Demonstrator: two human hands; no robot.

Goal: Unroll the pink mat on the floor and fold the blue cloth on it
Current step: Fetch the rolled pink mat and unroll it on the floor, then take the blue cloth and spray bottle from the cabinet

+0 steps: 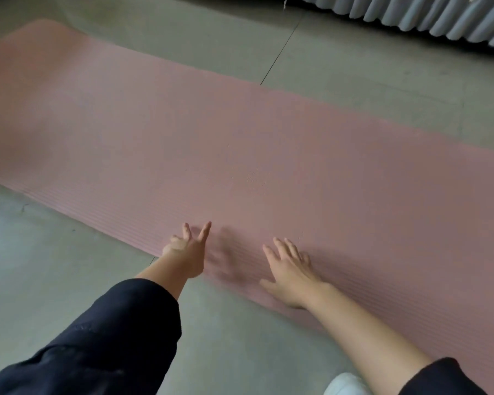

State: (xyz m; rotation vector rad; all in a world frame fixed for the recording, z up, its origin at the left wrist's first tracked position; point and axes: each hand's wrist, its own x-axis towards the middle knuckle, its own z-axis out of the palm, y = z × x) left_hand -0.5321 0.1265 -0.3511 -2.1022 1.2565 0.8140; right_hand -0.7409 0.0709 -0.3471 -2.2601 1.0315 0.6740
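Note:
The pink mat lies unrolled and flat on the grey floor, running from the upper left to the right edge of the view. My left hand hovers at the mat's near edge with fingers spread and nothing in it. My right hand rests palm down on the mat near that same edge, fingers apart. Both arms wear dark sleeves. No blue cloth is in view.
Grey concrete floor surrounds the mat, with a dark seam running beyond it. A grey ribbed pleated thing lies along the top right. A white shoe tip shows at the bottom.

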